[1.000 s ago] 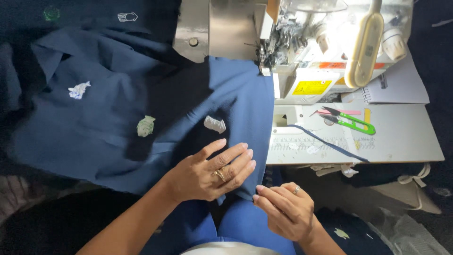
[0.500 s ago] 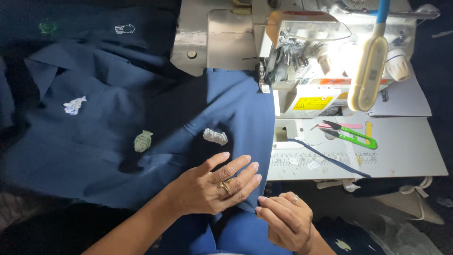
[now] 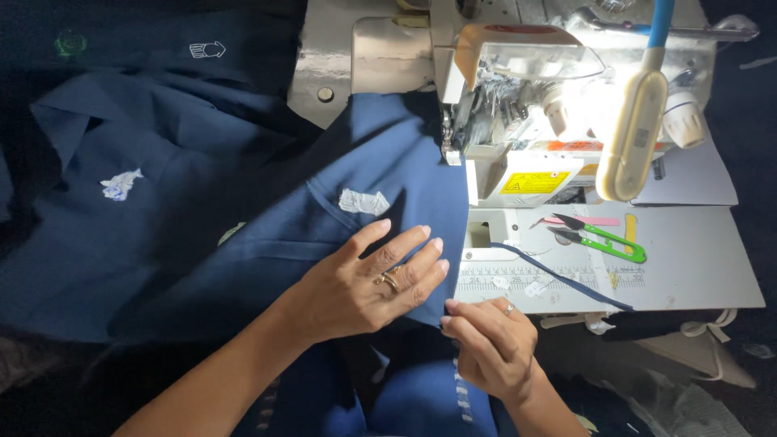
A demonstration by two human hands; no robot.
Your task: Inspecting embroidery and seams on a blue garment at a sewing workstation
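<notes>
A dark blue fabric piece [image 3: 380, 174] with a small white tag lies across the work surface, its upper edge at the presser foot of a white overlock sewing machine [image 3: 518, 105]. My left hand [image 3: 368, 279] rests flat on this fabric with fingers spread, rings on one finger. My right hand [image 3: 490, 344] pinches the fabric's lower right edge at the front of the machine bed [image 3: 696, 275]. A thin blue strip [image 3: 566, 279] trails across the bed.
Green thread snips [image 3: 603, 236] and a pink tool lie on the bed at the right. A cream lamp head [image 3: 635, 133] hangs over the machine. More dark blue garment pieces [image 3: 121, 235] with white tags are piled at the left.
The blue piece has slid up and right, its edge now at the presser foot, and it covers the green tag. Both hands have moved up with it.
</notes>
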